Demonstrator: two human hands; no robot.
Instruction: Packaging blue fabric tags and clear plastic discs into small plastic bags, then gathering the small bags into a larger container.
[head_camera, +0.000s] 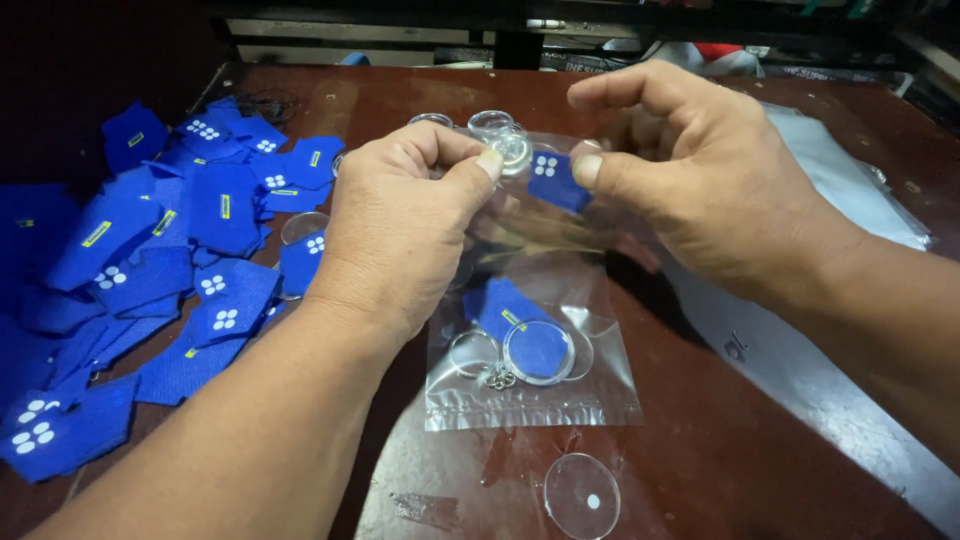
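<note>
My left hand (400, 225) and my right hand (690, 170) hold the open top of a clear plastic bag (540, 390) above a brown table (700, 450). The left thumb and fingers pinch a round clear plastic piece (512, 150) at the bag's mouth. Between the right thumb and forefinger is a small blue fabric piece with white dots (556, 180), pressed against the bag's top. Inside the bag's lower end lie a blue fabric piece (500, 310), a round clear case with a blue insert (540, 350) and a metal key ring (478, 355).
A heap of blue fabric pieces (150, 260) covers the table's left side. Clear round cases (490, 122) stand behind my hands. A loose clear disc (582, 495) lies near the front edge. Clear plastic bags (840, 170) are stacked at the right.
</note>
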